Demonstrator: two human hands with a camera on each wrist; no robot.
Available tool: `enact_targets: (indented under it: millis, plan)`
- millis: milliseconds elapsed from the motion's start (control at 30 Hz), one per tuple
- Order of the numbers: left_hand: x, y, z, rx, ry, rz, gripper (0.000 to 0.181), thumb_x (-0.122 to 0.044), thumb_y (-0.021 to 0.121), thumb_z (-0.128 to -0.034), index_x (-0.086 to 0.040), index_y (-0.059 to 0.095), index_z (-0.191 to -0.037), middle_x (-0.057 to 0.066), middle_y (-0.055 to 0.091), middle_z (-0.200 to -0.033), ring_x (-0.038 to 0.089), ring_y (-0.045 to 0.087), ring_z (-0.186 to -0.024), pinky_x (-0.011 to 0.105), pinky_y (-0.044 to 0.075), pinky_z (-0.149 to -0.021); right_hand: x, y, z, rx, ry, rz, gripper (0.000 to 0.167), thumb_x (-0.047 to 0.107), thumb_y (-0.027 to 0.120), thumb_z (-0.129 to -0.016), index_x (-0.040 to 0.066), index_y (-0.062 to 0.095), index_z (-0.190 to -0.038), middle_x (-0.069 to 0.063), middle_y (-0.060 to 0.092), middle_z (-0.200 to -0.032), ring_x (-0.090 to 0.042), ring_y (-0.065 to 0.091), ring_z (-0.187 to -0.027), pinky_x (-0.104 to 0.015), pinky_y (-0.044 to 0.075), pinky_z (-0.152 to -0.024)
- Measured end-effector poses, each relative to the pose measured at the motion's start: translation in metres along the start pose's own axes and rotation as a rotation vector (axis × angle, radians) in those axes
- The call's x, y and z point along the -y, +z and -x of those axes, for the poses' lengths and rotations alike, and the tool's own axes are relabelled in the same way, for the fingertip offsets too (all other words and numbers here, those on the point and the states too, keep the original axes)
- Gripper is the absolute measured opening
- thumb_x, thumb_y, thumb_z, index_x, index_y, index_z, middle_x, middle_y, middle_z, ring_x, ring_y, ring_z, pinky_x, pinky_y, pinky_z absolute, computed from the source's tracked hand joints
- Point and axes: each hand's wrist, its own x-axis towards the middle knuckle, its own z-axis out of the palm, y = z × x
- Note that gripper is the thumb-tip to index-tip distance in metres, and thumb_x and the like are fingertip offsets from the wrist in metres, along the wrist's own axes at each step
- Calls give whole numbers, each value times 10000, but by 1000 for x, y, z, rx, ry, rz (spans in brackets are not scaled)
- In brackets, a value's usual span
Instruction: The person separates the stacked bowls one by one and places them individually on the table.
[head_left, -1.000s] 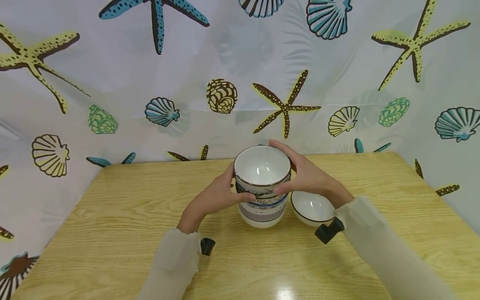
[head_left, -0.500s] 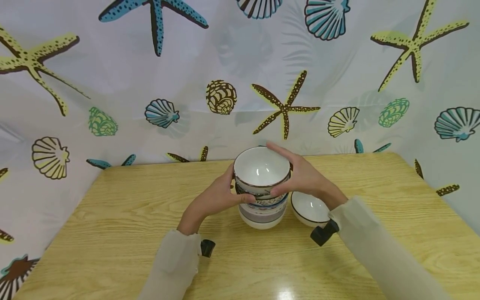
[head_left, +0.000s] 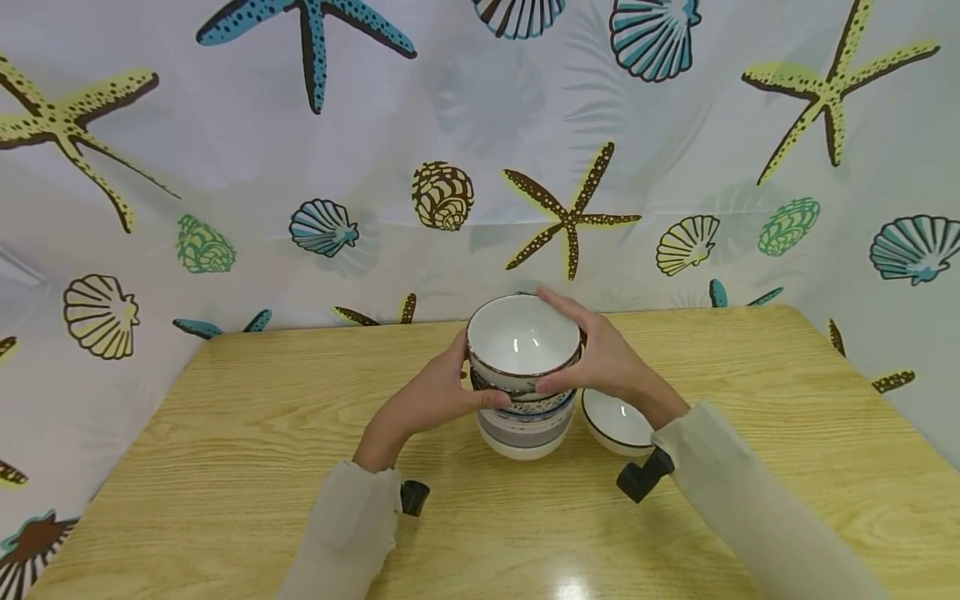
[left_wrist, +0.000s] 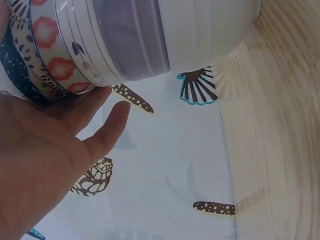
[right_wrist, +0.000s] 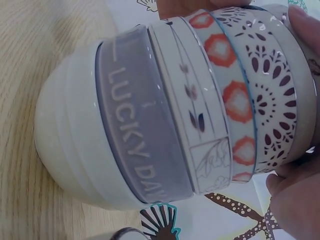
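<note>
A tall stack of nested bowls stands upright at the table's middle, its top bowl point(head_left: 523, 335) white inside with a dark rim. My left hand point(head_left: 427, 392) grips the upper stack from the left, thumb across the front. From the right, my right hand point(head_left: 611, 358) holds the top bowl, thumb in front and fingers behind the rim. The left wrist view has the left hand point(left_wrist: 55, 150) against the patterned upper bowls. In the right wrist view a grey bowl point(right_wrist: 145, 115) reads "LUCKY DAY", above a cream bottom bowl point(right_wrist: 72, 125); the right hand point(right_wrist: 300, 200) is partly visible.
A separate white bowl with a dark rim point(head_left: 618, 421) stands right of the stack, partly behind the right forearm. The wooden table point(head_left: 247, 433) meets a cloth backdrop point(head_left: 480, 100) with shells and starfish at its back edge.
My right hand and forearm have shifted slightly to the left, the thumb sliding along the top bowl's front. The left hand and the stack look nearly unchanged.
</note>
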Motion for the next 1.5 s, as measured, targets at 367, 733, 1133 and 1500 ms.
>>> enact_targets:
  millis: [367, 733, 1133, 1500]
  plan:
    - [2, 0, 0, 4, 5, -8, 1149, -584, 739, -712, -185, 48, -1539, 107, 302, -1518, 332, 337, -1367, 570, 357, -1054, 0, 3, 1, -50, -28, -8, 1127, 286, 910, -605, 152, 261, -1517, -83, 258, -1561, -347, 389, -1320, -525, 419, -1012]
    - [2, 0, 2, -4, -15, -33, 1176, -607, 729, -705, -164, 32, -1541, 115, 276, -1537, 348, 327, -1377, 576, 362, -1043, 9, -2, 1, -99, -63, -23, 1089, 138, 885, -629, 96, 252, -1513, -94, 253, -1566, -321, 410, -1311, -485, 398, -1041]
    - [1, 0, 1, 2, -55, -63, 1116, -547, 735, -737, -183, 51, -1539, 105, 249, -1555, 338, 280, -1415, 587, 315, -1077, 14, -8, 4, -195, -51, -98, 1070, -7, 840, -637, 99, 240, -1516, -62, 297, -1545, -280, 448, -1261, -209, 454, -946]
    - [2, 1, -1, -10, -10, -51, 1033, -412, 771, -775, -188, 103, -1530, 109, 331, -1505, 332, 355, -1365, 582, 353, -1049, 20, -24, 16, -251, -56, -175, 1087, 32, 864, -645, 75, 218, -1518, -77, 304, -1541, -199, 469, -1185, -153, 498, -859]
